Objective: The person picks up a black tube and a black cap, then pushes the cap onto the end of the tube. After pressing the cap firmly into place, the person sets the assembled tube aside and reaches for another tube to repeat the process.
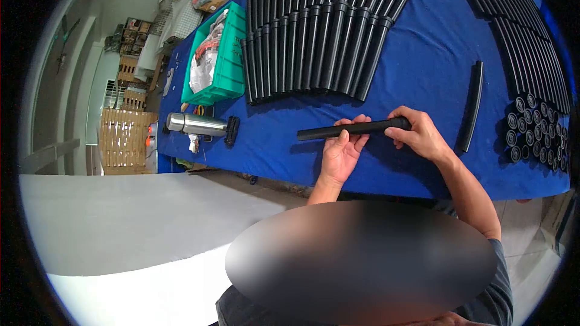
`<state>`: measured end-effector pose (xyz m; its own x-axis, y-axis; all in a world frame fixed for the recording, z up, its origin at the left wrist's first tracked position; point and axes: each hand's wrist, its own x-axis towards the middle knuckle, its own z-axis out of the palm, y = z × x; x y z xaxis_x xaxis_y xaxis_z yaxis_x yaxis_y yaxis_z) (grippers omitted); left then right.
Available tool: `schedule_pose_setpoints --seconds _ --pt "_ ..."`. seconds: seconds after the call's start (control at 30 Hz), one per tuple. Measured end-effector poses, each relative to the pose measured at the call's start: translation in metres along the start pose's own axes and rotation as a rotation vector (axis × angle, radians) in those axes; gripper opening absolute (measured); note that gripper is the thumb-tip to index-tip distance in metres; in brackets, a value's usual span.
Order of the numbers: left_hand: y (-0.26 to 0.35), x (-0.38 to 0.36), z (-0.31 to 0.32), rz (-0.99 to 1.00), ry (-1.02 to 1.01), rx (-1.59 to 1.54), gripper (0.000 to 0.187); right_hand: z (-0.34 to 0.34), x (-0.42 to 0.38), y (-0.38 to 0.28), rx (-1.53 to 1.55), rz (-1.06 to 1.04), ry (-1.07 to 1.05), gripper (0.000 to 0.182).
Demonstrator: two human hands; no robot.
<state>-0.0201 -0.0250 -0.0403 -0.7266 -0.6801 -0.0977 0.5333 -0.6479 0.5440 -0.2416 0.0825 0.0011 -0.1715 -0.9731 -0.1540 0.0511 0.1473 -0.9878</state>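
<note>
A black tube (314,133) lies roughly level above the blue cloth, held by both hands. My left hand (343,156) supports its middle from below, with the thumb in front and the fingers behind. My right hand (422,133) grips the thicker collar at the tube's right end between thumb and fingers. To the right of my right hand, a single curved black tube (473,106) rests on the cloth.
Rows of black tubes (302,51) lie beyond my hands. A green crate (228,60) with bags, a steel flask (199,124) and a black object (231,131) sit left. Thinner tubes (525,60) and round black end pieces (521,124) are at the right.
</note>
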Motion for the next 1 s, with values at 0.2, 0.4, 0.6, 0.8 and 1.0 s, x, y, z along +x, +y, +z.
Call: schedule_pose_setpoints --seconds 0.2,0.4,0.6,0.8,1.0 --pt "-0.001 0.001 0.0 -0.002 -0.007 -0.024 0.023 0.005 -0.004 -0.006 -0.001 -0.082 0.034 0.025" --pt "0.001 0.002 -0.001 -0.024 -0.01 -0.036 0.025 0.0 -0.002 -0.002 -0.033 -0.03 0.02 0.025" --pt "0.0 0.001 -0.001 -0.019 0.001 -0.052 0.024 0.002 -0.003 -0.008 0.031 -0.009 0.014 0.025" --pt "0.001 0.002 -0.002 -0.028 -0.005 -0.057 0.025 0.005 -0.005 -0.008 -0.01 -0.112 0.05 0.026" --pt "0.001 0.002 0.002 -0.028 -0.016 0.008 0.029 0.001 0.001 0.003 0.135 -0.047 0.044 0.025"
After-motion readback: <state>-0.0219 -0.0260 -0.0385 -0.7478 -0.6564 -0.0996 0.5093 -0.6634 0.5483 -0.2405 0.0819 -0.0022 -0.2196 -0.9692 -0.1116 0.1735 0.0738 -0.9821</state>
